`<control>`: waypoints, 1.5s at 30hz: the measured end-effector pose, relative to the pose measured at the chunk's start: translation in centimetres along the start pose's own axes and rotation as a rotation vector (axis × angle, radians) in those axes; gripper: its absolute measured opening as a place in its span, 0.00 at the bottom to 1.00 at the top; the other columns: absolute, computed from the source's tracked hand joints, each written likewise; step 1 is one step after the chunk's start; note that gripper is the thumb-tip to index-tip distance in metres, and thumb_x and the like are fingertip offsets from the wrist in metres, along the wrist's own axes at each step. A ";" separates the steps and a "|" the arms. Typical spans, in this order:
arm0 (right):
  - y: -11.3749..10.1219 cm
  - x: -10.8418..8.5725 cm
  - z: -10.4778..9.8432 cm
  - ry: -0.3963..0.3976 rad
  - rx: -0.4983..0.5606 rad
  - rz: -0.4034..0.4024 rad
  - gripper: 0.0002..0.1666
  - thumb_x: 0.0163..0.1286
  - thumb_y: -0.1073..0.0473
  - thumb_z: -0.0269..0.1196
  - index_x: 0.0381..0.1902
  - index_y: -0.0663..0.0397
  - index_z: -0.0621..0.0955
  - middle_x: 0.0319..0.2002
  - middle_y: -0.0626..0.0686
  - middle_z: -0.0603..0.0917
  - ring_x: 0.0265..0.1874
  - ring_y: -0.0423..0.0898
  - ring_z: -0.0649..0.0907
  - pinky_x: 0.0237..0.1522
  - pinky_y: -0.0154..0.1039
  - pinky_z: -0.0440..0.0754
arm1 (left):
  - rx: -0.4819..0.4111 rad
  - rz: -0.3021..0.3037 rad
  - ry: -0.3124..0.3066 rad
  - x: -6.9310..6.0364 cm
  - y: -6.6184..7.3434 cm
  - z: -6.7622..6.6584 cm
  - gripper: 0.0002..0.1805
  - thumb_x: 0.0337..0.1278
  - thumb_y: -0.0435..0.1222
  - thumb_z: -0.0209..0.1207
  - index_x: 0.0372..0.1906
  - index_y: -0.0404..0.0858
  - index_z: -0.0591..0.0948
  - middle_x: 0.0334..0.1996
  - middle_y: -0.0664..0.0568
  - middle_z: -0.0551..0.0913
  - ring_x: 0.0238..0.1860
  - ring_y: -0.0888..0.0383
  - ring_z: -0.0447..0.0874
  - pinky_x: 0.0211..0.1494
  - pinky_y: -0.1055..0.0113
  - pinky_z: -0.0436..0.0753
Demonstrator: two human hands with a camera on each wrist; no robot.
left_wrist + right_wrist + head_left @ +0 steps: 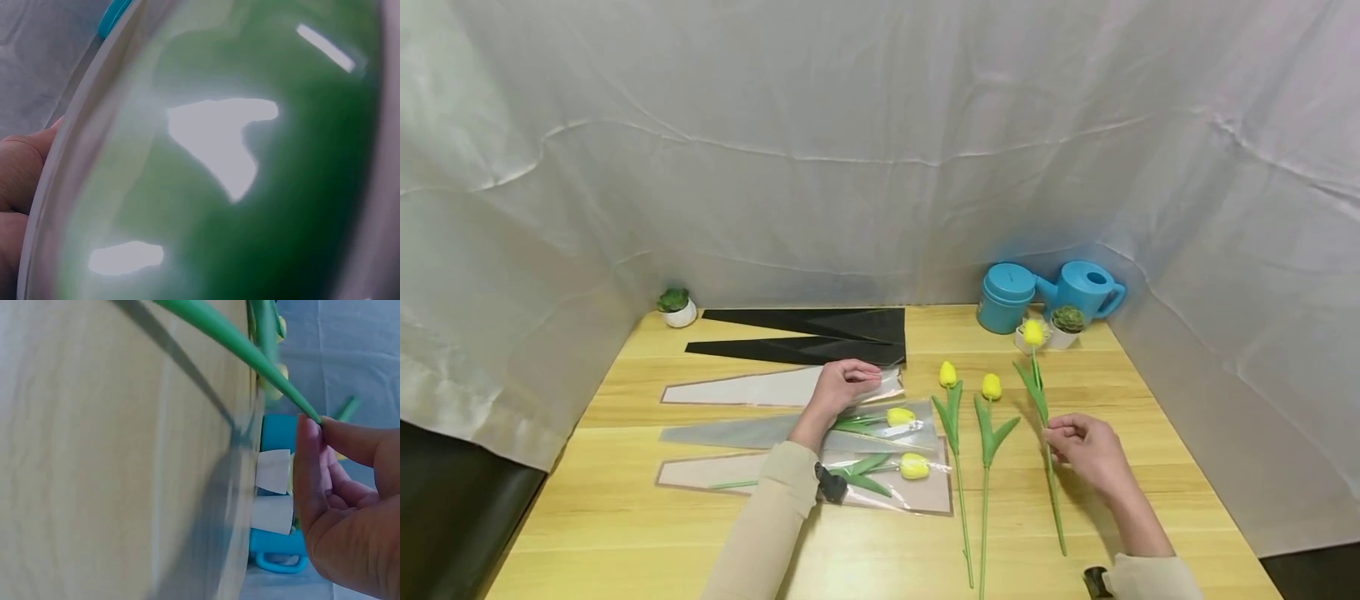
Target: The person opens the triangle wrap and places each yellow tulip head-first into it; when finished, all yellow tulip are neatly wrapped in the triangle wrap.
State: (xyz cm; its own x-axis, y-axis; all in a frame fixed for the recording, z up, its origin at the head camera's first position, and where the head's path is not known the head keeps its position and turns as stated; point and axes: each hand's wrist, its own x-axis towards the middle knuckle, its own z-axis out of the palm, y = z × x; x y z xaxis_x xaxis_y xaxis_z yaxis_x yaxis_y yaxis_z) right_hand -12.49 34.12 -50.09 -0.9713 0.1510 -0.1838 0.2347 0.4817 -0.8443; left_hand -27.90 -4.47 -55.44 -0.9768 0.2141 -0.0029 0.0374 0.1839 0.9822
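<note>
My right hand (1092,454) pinches the stem of an artificial yellow tulip (1033,333), held above the table with its bloom pointing away. Thumb and fingertips on the green stem (250,353) show in the right wrist view. My left hand (844,385) pinches the clear film at the wide end of a white-backed flower sleeve (737,389). Nearer me lie a grey sleeve (715,433) and a pinkish sleeve (700,472), each with a tulip inside. Blurred green behind shiny film (300,156) fills most of the left wrist view.
Two loose tulips, one left (948,375) and one right (992,387), lie between my hands. Black sleeves (865,325) lie at the back. Behind stand a blue canister (1006,300), a blue watering can (1086,292) and small potted succulents (679,312). Grey curtains (880,167) surround the table.
</note>
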 end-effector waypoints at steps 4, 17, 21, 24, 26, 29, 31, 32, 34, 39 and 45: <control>-0.5 0.2 -0.1 0.023 0.063 -0.023 0.21 0.78 0.62 0.61 0.59 0.75 0.75 0.43 0.60 0.82 0.35 0.41 0.85 0.42 0.37 0.90 | -0.024 -0.018 0.010 -0.1 0.0 0.0 0.11 0.54 0.30 0.75 0.44 0.37 0.91 0.37 0.49 0.93 0.38 0.64 0.91 0.41 0.74 0.83; -2.1 0.5 -0.1 0.040 0.145 -0.100 0.20 0.83 0.62 0.54 0.60 0.77 0.71 0.47 0.62 0.79 0.39 0.36 0.85 0.48 0.35 0.89 | -0.103 -0.049 0.047 -0.2 0.0 -0.1 0.13 0.56 0.31 0.74 0.47 0.36 0.90 0.39 0.47 0.93 0.39 0.63 0.89 0.45 0.71 0.85; -2.5 0.7 -0.1 0.046 0.157 -0.122 0.19 0.84 0.62 0.52 0.58 0.78 0.71 0.44 0.59 0.79 0.38 0.33 0.84 0.48 0.32 0.88 | -0.132 -0.057 0.043 -0.1 -0.1 -0.1 0.13 0.56 0.31 0.74 0.47 0.36 0.90 0.39 0.47 0.93 0.38 0.63 0.90 0.44 0.71 0.86; -2.9 0.8 -0.1 0.041 0.169 -0.136 0.19 0.85 0.60 0.50 0.57 0.77 0.71 0.42 0.56 0.79 0.39 0.34 0.83 0.48 0.31 0.87 | -0.143 -0.062 0.038 -0.1 -0.1 -0.2 0.13 0.57 0.31 0.74 0.47 0.36 0.90 0.40 0.46 0.93 0.38 0.62 0.90 0.44 0.70 0.86; -3.3 0.9 -0.1 0.043 0.179 -0.149 0.20 0.86 0.59 0.49 0.56 0.75 0.71 0.42 0.55 0.79 0.39 0.34 0.82 0.48 0.31 0.87 | -0.143 -0.064 0.033 -0.1 -0.2 -0.3 0.13 0.57 0.32 0.74 0.47 0.36 0.90 0.40 0.46 0.93 0.39 0.62 0.90 0.45 0.70 0.87; -3.8 1.0 0.1 0.064 0.202 -0.170 0.20 0.86 0.57 0.49 0.55 0.74 0.72 0.40 0.54 0.80 0.39 0.35 0.83 0.47 0.32 0.88 | -0.145 -0.068 0.025 -0.1 -0.1 -0.4 0.13 0.57 0.32 0.74 0.48 0.36 0.89 0.40 0.47 0.93 0.40 0.62 0.90 0.46 0.69 0.87; -4.1 1.2 0.3 0.079 0.227 -0.185 0.19 0.85 0.57 0.49 0.54 0.73 0.72 0.38 0.53 0.81 0.37 0.35 0.84 0.46 0.33 0.89 | -0.144 -0.065 0.021 -0.1 -0.2 -0.4 0.13 0.57 0.33 0.74 0.48 0.36 0.89 0.39 0.48 0.93 0.39 0.63 0.90 0.46 0.70 0.86; -4.3 1.3 0.4 0.086 0.244 -0.190 0.19 0.85 0.57 0.50 0.54 0.73 0.73 0.37 0.51 0.81 0.37 0.36 0.84 0.46 0.33 0.89 | -0.145 -0.062 0.019 -0.1 -0.1 -0.5 0.13 0.57 0.33 0.74 0.48 0.36 0.89 0.39 0.49 0.93 0.39 0.63 0.90 0.46 0.70 0.86; -4.5 1.5 0.8 0.099 0.274 -0.199 0.20 0.85 0.56 0.51 0.54 0.73 0.72 0.36 0.49 0.83 0.35 0.36 0.86 0.45 0.34 0.89 | -0.150 -0.054 0.014 -0.1 -0.1 -0.5 0.13 0.57 0.33 0.74 0.48 0.36 0.89 0.39 0.50 0.93 0.39 0.63 0.90 0.45 0.70 0.86; -5.2 2.3 1.6 0.140 0.343 -0.187 0.21 0.83 0.55 0.54 0.55 0.73 0.72 0.34 0.45 0.84 0.35 0.36 0.88 0.45 0.35 0.90 | -0.152 -0.048 -0.005 0.0 -0.2 -0.6 0.14 0.56 0.32 0.74 0.48 0.36 0.89 0.39 0.50 0.93 0.40 0.63 0.89 0.43 0.71 0.85; -6.1 3.6 2.9 0.157 0.426 -0.164 0.17 0.83 0.60 0.55 0.55 0.73 0.74 0.34 0.44 0.87 0.37 0.35 0.90 0.48 0.36 0.88 | -0.128 -0.045 -0.023 -0.1 -0.4 -0.7 0.15 0.56 0.32 0.75 0.49 0.36 0.89 0.41 0.47 0.93 0.41 0.63 0.89 0.44 0.71 0.85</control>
State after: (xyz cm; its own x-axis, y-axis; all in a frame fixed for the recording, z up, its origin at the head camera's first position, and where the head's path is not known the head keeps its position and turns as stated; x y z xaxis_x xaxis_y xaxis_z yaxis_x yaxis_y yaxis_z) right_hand -17.51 29.20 -47.07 -0.9688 0.2471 0.0200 0.0098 0.1188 -0.9929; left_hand -27.92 -5.20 -55.68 -0.9718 0.2304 -0.0503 -0.0349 0.0707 0.9969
